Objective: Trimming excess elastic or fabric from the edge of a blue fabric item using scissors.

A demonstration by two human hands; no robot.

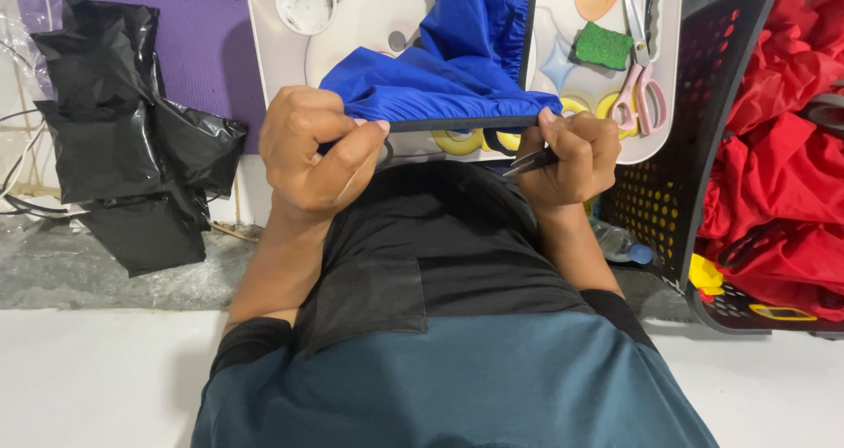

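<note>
A blue fabric piece (457,61) with a gathered dark edge lies over a white patterned tray (272,52) and is stretched between my two hands. My left hand (308,149) pinches the hem at its left end. My right hand (576,153) grips the hem's right end and also holds a small dark metal snipping tool (527,160), its tip pointing left under the hem. Both hands hover over my lap in dark trousers.
Pink-handled scissors (642,96), a green sponge (604,45) and a white round cup (305,1) lie on the tray. A black perforated basket (668,193) full of red fabric (778,167) stands at right. Black plastic sheeting (132,140) sits at left.
</note>
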